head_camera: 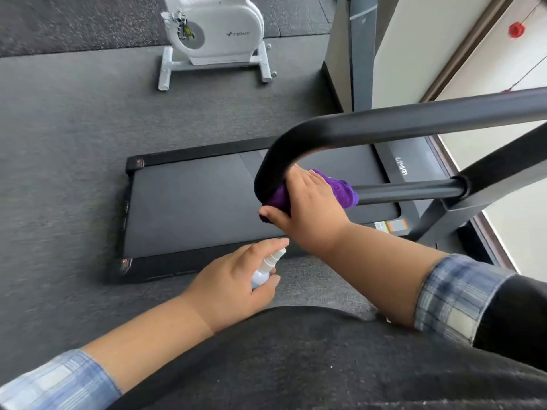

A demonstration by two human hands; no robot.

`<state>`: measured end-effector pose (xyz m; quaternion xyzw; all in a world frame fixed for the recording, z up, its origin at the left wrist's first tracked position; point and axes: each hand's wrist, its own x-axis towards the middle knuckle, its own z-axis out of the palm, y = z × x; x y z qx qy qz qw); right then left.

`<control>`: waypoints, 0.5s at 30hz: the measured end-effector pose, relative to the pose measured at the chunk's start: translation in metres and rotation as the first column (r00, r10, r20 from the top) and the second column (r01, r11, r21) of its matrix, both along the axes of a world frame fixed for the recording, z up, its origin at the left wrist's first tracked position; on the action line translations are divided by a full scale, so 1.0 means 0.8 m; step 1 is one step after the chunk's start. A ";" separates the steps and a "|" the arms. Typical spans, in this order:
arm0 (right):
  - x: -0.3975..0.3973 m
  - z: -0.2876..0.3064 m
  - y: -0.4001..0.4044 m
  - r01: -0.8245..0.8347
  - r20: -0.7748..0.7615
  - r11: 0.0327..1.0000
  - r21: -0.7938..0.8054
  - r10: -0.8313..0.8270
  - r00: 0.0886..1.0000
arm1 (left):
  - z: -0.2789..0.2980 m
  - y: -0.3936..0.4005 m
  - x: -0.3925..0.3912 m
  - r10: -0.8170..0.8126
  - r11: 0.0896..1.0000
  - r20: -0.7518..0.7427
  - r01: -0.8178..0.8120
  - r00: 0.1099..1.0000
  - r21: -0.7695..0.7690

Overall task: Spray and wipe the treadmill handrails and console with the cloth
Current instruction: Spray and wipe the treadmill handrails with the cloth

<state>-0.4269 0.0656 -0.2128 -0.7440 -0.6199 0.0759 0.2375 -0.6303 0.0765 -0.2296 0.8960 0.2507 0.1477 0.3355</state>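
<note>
The treadmill's black handrail [384, 122] curves round in a loop at mid-frame, above the dark belt [192, 208]. My right hand [310, 211] grips a purple cloth [340, 190] wrapped around the lower part of that curve, pressing it on the rail. Lower and to the left, my left hand [236, 279] holds a small white spray bottle [268, 266], nozzle pointing up toward the rail, a short way from the cloth. The console is not in view.
A white exercise bike [213, 34] stands on the grey floor mat beyond the treadmill. A black upright post [362, 54] and a pale wall with a brown skirting strip [461, 54] run along the right. My dark apron fills the bottom.
</note>
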 end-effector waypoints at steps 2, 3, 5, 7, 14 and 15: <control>0.000 -0.004 -0.001 0.008 0.079 1.000 -0.019 -0.006 0.997 | -0.003 0.000 0.006 -0.020 1.000 0.007 0.019 1.000 0.007; 0.002 -0.004 -0.002 0.005 0.117 1.000 -0.025 -0.002 0.993 | -0.005 0.000 0.011 -0.032 0.999 0.013 0.032 0.999 0.010; 0.007 -0.005 -0.001 -0.015 0.168 0.999 -0.034 0.020 0.986 | -0.006 0.000 0.025 -0.061 0.998 0.024 0.060 0.998 0.022; 0.014 -0.005 -0.002 -0.039 0.201 0.996 -0.084 0.056 0.978 | -0.007 -0.002 0.039 -0.091 0.995 0.037 0.089 0.995 0.045; 0.037 -0.013 -0.005 -0.077 0.336 0.968 -0.239 0.157 0.929 | -0.008 -0.014 0.069 -0.106 0.994 0.044 0.104 0.993 0.037; 0.042 -0.013 -0.007 -0.084 0.343 0.965 -0.249 0.169 0.924 | -0.008 -0.018 0.075 -0.103 0.994 0.048 0.101 0.994 0.033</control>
